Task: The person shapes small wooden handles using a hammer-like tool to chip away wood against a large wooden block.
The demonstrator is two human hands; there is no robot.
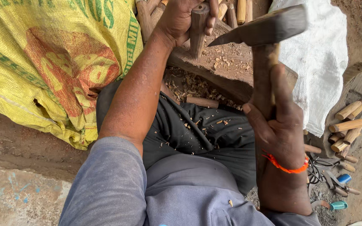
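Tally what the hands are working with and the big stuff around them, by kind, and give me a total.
Wooden peg held upright in the left hand: 1
Hatchet-like tool in the right hand: 1
Wooden chopping block: 1
Yellow woven sack: 1
White woven sack: 1
Total: 5
The loose pegs at right partly overlap, so they are left out.

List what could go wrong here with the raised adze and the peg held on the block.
1. The left hand grips the wooden peg upright on the chopping block, fingers near the top; a stray blow from the adze could hit them.
2. The right hand holds the adze handle close above the lap; a glancing stroke might swing toward the legs.
3. Wood chips could fly upward.
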